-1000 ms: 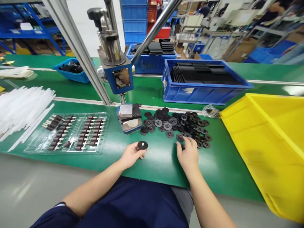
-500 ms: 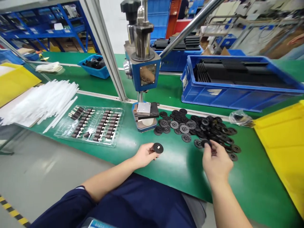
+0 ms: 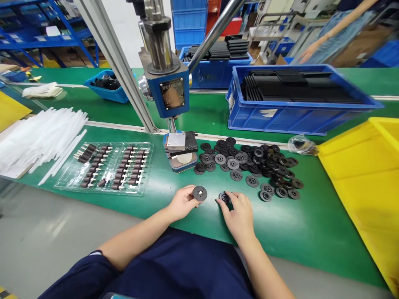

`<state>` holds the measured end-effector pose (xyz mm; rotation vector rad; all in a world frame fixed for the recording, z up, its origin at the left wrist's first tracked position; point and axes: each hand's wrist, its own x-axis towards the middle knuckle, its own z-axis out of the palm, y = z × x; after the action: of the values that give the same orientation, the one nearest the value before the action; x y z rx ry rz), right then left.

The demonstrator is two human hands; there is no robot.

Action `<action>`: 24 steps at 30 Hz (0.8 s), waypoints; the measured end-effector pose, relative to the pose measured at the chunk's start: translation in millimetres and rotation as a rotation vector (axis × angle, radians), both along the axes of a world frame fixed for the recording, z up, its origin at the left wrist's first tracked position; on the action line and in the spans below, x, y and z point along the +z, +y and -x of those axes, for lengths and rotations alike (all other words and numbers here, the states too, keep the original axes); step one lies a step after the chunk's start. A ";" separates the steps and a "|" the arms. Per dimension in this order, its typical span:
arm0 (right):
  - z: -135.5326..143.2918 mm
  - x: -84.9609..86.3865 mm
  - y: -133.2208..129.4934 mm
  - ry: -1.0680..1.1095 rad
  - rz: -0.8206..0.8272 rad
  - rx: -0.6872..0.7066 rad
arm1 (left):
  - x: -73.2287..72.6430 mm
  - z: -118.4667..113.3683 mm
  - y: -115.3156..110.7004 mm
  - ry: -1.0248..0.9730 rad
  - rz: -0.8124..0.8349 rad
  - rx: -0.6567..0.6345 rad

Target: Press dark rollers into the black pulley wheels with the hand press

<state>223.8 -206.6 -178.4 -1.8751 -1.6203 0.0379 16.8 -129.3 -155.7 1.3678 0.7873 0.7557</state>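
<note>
In my left hand point(image 3: 183, 202) is a round black disc point(image 3: 200, 193) with a small pale piece at its centre, its flat face turned up. My right hand point(image 3: 240, 214) pinches a second black disc point(image 3: 223, 197) with a raised ring, a short gap to the right of the first. Both hands are low over the green table in front of my body. Beyond them lies a spread pile of black discs point(image 3: 233, 164). A blue hand press point(image 3: 173, 95) stands behind my left hand, with a metal block point(image 3: 176, 141) on its base.
On the left, a clear tray point(image 3: 114, 191) holds several dark cylinders with pale shafts, beside a heap of white strips point(image 3: 46, 133). A blue crate point(image 3: 280, 116) of black parts stands behind the pile. At right is a yellow bin point(image 3: 358, 166). Another person's arm point(image 3: 336, 31) shows behind.
My right hand has lifted a disc from the pile and carried it left, close to my left hand. The left hand still holds its disc. The camera view has shifted.
</note>
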 end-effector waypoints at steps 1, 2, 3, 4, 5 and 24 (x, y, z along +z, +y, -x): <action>1.1 -0.1 -0.1 -0.005 0.005 -0.003 | 0.4 0.2 0.0 0.001 -0.011 -0.003; 2.2 -0.2 -0.2 -0.010 0.010 -0.004 | 0.6 0.3 -0.1 0.005 -0.012 -0.009; 3.3 -0.2 -0.3 -0.014 0.015 -0.008 | 0.7 0.4 -0.1 0.010 -0.007 -0.014; 4.2 -0.2 -0.5 -0.019 0.019 -0.011 | 0.5 0.5 -0.1 0.016 0.000 -0.019; 4.9 -0.1 -0.9 -0.023 0.024 -0.015 | 0.1 0.5 -0.2 0.021 0.007 -0.021; 51.2 56.9 -3.2 0.173 -0.073 0.326 | 0.8 3.6 -0.4 0.183 -0.402 -0.116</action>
<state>172.6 -209.8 -121.5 -1.4935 -1.7628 0.2692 13.3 -129.7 -154.9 1.8491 0.7129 0.7288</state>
